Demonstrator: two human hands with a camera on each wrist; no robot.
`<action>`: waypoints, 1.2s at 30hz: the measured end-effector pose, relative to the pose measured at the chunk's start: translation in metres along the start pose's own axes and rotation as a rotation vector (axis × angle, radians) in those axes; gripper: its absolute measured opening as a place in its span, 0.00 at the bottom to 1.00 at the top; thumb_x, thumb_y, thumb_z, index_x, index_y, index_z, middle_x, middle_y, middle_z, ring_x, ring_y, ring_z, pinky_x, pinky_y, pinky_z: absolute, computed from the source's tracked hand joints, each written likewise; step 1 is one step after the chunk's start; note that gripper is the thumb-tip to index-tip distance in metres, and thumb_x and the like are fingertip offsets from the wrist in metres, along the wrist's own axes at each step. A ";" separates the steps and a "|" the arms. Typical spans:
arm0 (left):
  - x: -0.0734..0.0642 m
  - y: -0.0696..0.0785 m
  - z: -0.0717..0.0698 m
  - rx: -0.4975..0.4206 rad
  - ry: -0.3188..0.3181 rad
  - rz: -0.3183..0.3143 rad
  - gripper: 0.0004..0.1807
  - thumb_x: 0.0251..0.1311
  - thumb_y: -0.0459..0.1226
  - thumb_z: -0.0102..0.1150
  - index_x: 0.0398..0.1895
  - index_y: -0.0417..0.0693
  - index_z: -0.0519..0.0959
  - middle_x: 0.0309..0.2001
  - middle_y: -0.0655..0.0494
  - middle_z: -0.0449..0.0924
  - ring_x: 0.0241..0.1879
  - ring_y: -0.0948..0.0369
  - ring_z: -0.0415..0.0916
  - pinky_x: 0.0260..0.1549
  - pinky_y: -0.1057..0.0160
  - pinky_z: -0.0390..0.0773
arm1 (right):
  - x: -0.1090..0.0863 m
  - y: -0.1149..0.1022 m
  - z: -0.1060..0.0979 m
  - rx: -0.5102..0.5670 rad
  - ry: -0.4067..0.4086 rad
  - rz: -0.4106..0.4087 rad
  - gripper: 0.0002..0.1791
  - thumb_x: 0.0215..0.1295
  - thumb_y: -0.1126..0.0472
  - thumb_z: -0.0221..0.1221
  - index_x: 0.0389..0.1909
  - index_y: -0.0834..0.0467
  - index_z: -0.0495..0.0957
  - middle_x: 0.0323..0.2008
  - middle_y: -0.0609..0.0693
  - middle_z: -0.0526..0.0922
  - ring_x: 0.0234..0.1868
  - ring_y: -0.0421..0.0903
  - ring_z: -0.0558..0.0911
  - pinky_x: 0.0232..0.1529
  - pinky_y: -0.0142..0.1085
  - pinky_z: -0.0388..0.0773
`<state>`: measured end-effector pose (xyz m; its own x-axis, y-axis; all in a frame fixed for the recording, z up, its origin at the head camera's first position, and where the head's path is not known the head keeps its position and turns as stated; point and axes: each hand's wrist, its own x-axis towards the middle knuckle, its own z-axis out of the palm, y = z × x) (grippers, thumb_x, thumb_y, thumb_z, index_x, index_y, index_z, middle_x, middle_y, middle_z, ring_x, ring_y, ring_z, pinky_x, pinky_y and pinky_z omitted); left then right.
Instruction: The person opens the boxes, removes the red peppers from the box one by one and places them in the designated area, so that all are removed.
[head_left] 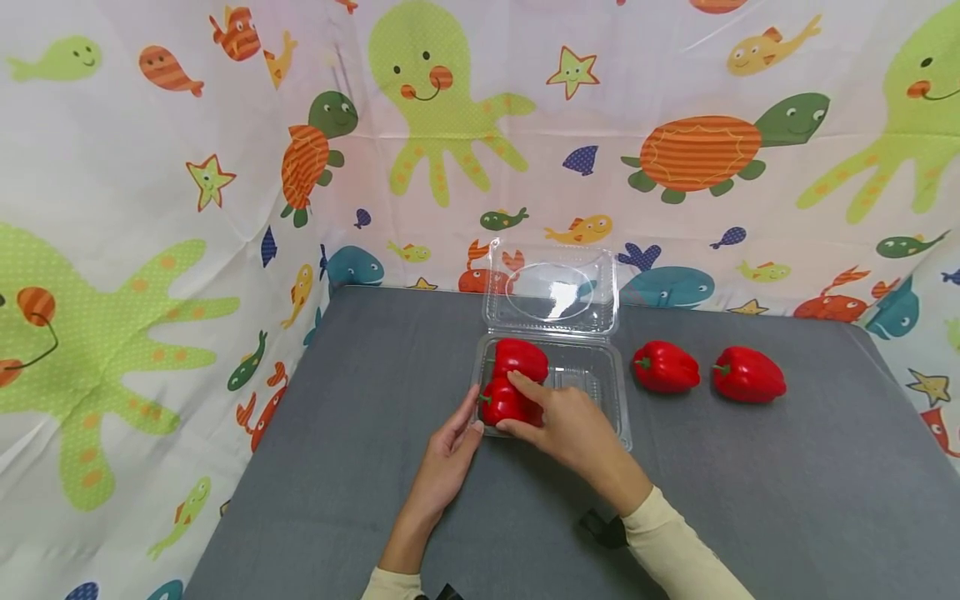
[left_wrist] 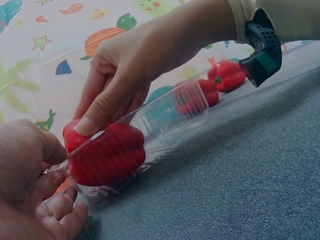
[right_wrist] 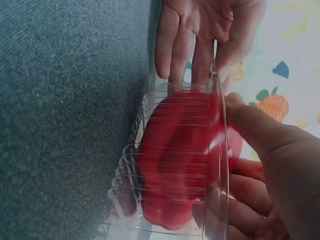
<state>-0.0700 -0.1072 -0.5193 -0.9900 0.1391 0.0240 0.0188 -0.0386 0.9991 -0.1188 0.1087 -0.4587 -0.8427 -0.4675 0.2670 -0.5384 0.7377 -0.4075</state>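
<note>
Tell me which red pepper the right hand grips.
The front pepper in the clear container, pinched by the right hand; the rear pepper lies behind it, two others outside.

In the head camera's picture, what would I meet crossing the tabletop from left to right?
Left hand, two red bell peppers in the clear plastic clamshell, right hand, loose red bell pepper, rightmost red bell pepper.

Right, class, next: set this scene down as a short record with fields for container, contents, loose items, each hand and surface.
Container: clear plastic box, lid raised
Contents: nearer red pepper and farther red pepper, in the box's left half
Loose items: two more red peppers, right of the box
Left hand: grips the box's rim
Right hand: holds the nearer red pepper
Surface: grey table
</note>
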 end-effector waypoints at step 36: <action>-0.001 0.001 0.001 -0.004 0.000 -0.006 0.31 0.82 0.39 0.53 0.83 0.60 0.62 0.81 0.65 0.60 0.80 0.64 0.56 0.71 0.67 0.66 | -0.009 -0.004 -0.032 0.154 -0.019 0.027 0.44 0.60 0.42 0.77 0.76 0.47 0.74 0.31 0.44 0.90 0.28 0.41 0.83 0.29 0.30 0.82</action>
<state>-0.0692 -0.1067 -0.5185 -0.9900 0.1396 0.0183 0.0125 -0.0422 0.9990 -0.1093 0.1254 -0.4317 -0.8562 -0.4584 0.2383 -0.5087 0.6677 -0.5434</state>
